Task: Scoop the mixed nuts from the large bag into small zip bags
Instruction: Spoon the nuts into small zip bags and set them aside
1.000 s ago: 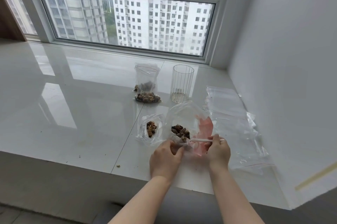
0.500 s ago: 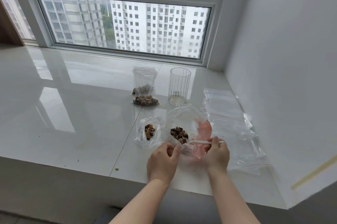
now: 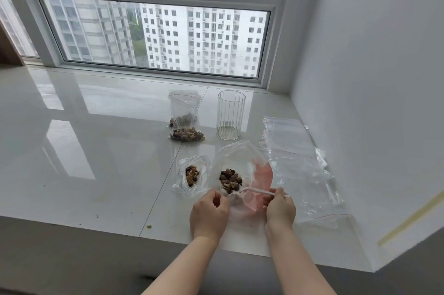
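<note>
Currently the task is judged partly done. The right hand (image 3: 280, 208) pinches a white spoon (image 3: 255, 190), its bowl at the nuts (image 3: 230, 180) inside the large bag (image 3: 240, 165). The left hand (image 3: 209, 213), fingers curled, grips that bag's near edge.

Count:
- Small bags holding nuts: three, namely one (image 3: 191, 174) just left of the grip and two (image 3: 185, 117) beyond it.
- Empty bags (image 3: 295, 158): a pile right of the grip, number unclear.
- Glass (image 3: 230, 118): one.

Remaining: nuts left in the large bag.
</note>
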